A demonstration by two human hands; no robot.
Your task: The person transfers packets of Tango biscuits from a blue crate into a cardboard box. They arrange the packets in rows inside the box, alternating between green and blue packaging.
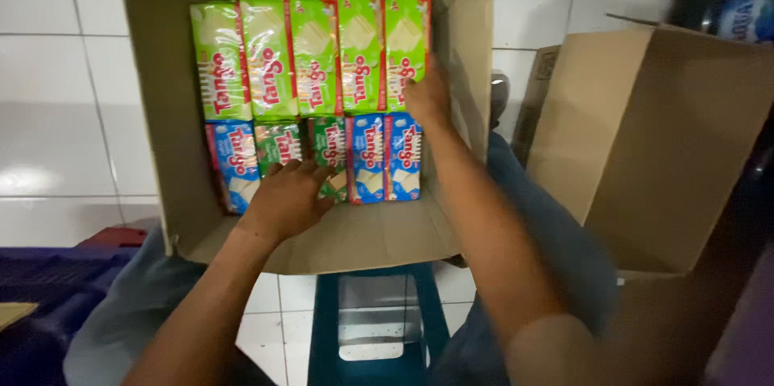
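Note:
An open cardboard box rests on a blue stool and holds two rows of wafer packets. The far row is several light green packets standing side by side. The near row mixes blue packets and dark green packets. My left hand lies flat on the dark green packets in the near row, fingers spread over them. My right hand presses against the rightmost light green packet, near the box's right wall. Neither hand lifts a packet clear.
A second, larger cardboard box stands to the right. The blue stool shows below the box. White floor tiles lie to the left, dark blue crates at the lower left, blue furniture legs at the top right.

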